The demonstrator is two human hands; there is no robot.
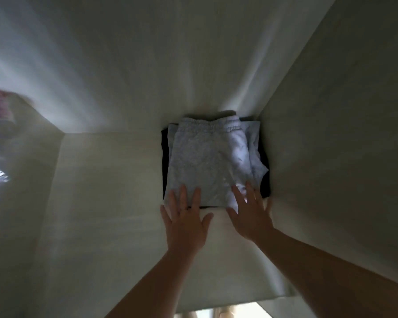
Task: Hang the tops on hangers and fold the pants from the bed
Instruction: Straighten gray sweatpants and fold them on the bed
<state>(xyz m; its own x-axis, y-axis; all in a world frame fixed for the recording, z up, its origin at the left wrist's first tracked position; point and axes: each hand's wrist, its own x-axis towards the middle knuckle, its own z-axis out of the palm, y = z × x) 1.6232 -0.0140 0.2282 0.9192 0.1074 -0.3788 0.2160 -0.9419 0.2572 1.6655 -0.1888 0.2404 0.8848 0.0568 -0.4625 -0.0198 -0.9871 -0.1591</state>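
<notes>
Folded light grey pants (pixel 207 161) with an elastic waistband at the far end lie on top of a dark folded garment (pixel 265 180), in the back right corner of a pale shelf (pixel 106 191). My left hand (pixel 185 219) lies flat with straight, spread fingers; its fingertips touch the near left edge of the grey pants. My right hand (pixel 251 214) is also flat and spread, its fingertips on the near right edge of the pants. Neither hand grips anything.
Pale walls enclose the shelf: a back wall (pixel 147 65) and a right side wall (pixel 342 145) close to the stack. A blurred pinkish object (pixel 0 106) shows at the far left edge. The shelf's front edge (pixel 216 305) runs below my forearms.
</notes>
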